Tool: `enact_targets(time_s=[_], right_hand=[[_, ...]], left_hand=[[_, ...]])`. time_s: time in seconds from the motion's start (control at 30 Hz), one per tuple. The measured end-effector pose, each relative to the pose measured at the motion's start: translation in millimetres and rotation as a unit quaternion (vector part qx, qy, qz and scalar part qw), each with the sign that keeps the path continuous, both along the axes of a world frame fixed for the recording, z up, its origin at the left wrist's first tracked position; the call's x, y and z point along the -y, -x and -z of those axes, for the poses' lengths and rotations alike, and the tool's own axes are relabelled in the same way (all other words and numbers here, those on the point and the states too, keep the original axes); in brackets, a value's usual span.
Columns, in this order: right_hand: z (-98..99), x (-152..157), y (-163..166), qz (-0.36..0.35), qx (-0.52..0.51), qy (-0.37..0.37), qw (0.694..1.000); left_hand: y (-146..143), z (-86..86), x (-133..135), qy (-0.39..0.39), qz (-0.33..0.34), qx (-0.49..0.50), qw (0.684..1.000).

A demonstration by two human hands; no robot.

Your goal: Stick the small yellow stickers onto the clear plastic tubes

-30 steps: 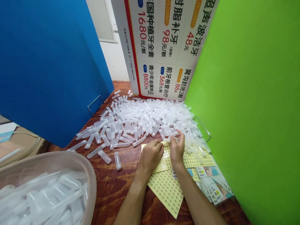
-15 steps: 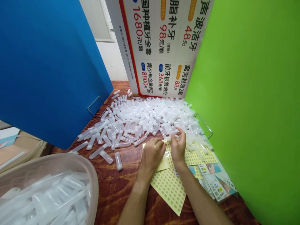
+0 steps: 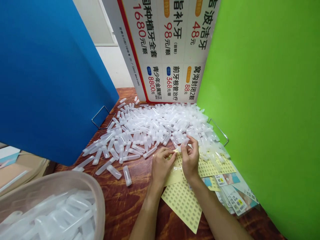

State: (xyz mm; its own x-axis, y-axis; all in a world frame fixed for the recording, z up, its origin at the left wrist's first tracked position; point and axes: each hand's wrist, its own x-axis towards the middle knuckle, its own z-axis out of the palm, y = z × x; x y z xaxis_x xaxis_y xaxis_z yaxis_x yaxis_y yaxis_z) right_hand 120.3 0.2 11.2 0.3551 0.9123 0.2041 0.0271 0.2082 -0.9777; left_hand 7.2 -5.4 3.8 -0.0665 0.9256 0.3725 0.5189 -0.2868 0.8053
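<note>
A clear plastic tube (image 3: 184,144) is pinched by the right hand (image 3: 191,161) near the sticker sheet (image 3: 206,169). The left hand (image 3: 160,165) is half curled, its hold unclear. A big pile (image 3: 155,121) seems left; what is done cannot be told.

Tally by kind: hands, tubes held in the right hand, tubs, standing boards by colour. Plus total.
Left hand and right hand: 2
Held tube: 1
Tub: 1
Blue board: 1
Green board: 1
White printed board: 1
Total: 7
</note>
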Motion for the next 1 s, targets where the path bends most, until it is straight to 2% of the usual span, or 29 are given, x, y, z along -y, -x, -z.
enact_targets(time_s=[0.37, 0.6, 1.0], right_hand=[[1.5, -0.7, 0.2, 0.004, -0.017, 0.003, 1.000], [2.3, -1.2, -0.4, 0.006, -0.017, -0.002, 1.000], [2.7, -0.8, 0.3, -0.011, -0.034, -0.010, 0.999]], left_hand=[[-1.7, -1.0, 1.3, -0.006, 0.010, 0.009, 1.000], [0.5, 0.7, -0.9, -0.004, -0.018, 0.019, 1.000], [-1.0, -0.4, 0.6, 0.003, -0.008, 0.015, 1.000]])
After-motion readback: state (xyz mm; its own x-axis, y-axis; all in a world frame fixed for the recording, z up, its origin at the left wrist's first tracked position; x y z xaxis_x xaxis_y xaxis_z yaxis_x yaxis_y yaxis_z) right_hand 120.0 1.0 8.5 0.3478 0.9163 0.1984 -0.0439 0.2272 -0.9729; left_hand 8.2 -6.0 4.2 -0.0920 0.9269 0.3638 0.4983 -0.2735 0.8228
